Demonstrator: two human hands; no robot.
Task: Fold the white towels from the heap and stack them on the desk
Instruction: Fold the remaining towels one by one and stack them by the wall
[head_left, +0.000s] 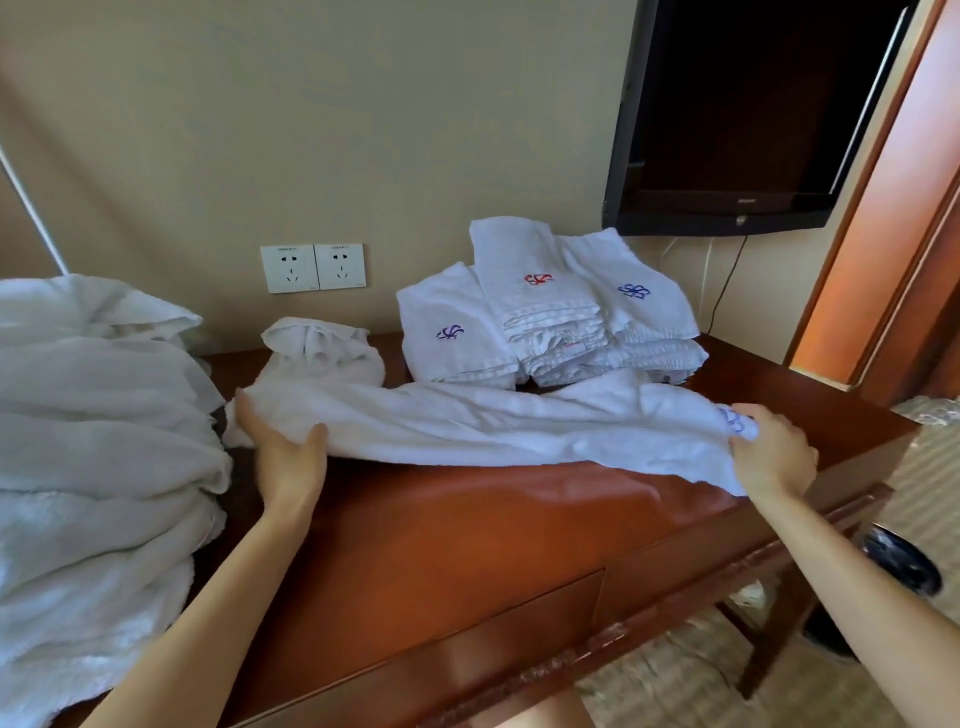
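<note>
I held one towel stretched across the tabletop, ready to fold.

My left grip was closed on the towel's left end, thumb on top, and my right grip pinched the right end beside its blue stitched mark. The towel hung just over the tabletop, in front of the stack of folded towels, with the heap to my left. Its long axis ran left to right, roughly along the tabletop's front edge. The far edge seemed to rest on the wood and the near edge was lifted. To fold it well, I judged I should keep both ends level and the cloth taut, lay the near edge onto the far one with the corners matched, then smooth out the sag in the middle before letting go.
</note>
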